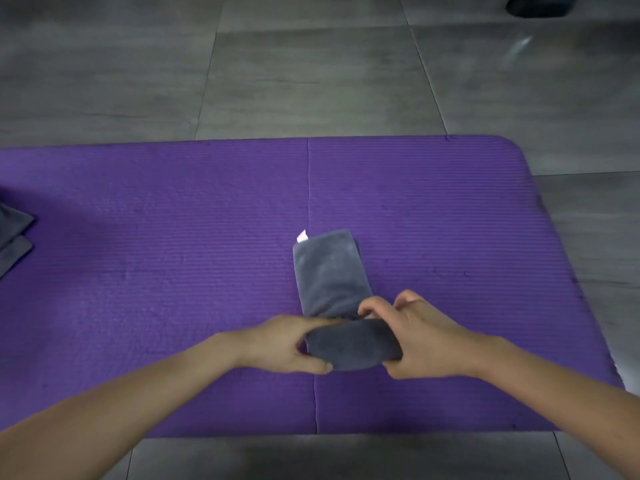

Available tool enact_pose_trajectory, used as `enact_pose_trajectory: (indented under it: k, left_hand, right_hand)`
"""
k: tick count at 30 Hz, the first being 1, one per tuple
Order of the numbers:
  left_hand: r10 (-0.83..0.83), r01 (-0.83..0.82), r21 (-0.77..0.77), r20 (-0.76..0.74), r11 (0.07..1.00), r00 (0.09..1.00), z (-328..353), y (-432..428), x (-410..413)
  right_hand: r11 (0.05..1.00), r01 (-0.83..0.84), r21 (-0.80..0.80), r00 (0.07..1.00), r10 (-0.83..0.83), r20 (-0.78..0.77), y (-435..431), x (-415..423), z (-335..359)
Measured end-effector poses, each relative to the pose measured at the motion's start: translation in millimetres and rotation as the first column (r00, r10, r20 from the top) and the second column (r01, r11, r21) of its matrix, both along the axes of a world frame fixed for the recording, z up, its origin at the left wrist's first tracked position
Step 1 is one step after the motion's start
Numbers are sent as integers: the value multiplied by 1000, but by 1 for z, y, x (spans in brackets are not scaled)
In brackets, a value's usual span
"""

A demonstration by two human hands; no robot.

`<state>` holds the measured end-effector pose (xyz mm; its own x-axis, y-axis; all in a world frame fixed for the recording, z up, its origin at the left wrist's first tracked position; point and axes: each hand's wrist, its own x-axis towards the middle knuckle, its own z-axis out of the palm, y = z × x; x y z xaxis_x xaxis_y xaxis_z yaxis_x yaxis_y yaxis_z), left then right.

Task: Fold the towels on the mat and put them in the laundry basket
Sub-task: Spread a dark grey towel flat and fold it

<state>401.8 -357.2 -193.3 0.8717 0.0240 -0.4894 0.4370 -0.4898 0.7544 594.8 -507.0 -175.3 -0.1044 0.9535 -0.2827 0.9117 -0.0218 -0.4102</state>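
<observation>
Item 1: purple mat (173, 237), ribbed surface, laid flat on the floor (311, 81) of grey tiles; it spans the middle of the frame from the left edge to a rounded corner at upper right. 1 seam line runs down its centre.

Item 2: grey towel (329, 271), folded into a narrow strip, lying on the mat just right of centre. Its far end lies flat; its near end is lifted and turned over into a darker roll across the strip. 1 white tag (302, 236) sticks out at the far left corner.

Item 3: left hand (280, 344), lower centre, grasping the left end of the turned-over part, thumb on the near side, fingers on the far side.

Item 4: right hand (426, 341), grasping the right end, fingers curled over the far edge.

Item 5: more grey cloth (12, 233), partly cut off at the left edge of the frame, on the mat.

Item 6: dark object (540, 5), upper right, on the floor; kind not identifiable.
</observation>
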Motion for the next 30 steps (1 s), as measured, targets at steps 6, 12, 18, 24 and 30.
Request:
enact_pose_trajectory:
  k: [6,12,18,24,30]
  left_hand:
    - [673,-652,-419,-122,631,730,0,13,3]
    - [881,-848,-403,-175,344,440,-7,10,20]
    - [910,-930,-288,-275,229,309,-10,10,29]
    - [861,-930,-367,-460,38,217,-4,23,46]
    - [865,-958,-270,-499,-98,52,-7,60,78]
  right_hand:
    - [882,387,-268,703,-470,-533,46,23,4]
    - [787,526,-321,544,-602,-584,95,25,-18]
    - [675,687,-269,615,-737,-279,91,19,-31]
    - [356,611,-707,144,-928,-344,80,14,-23]
    - [86,476,-875,-247,-942,-227,108,22,-17]
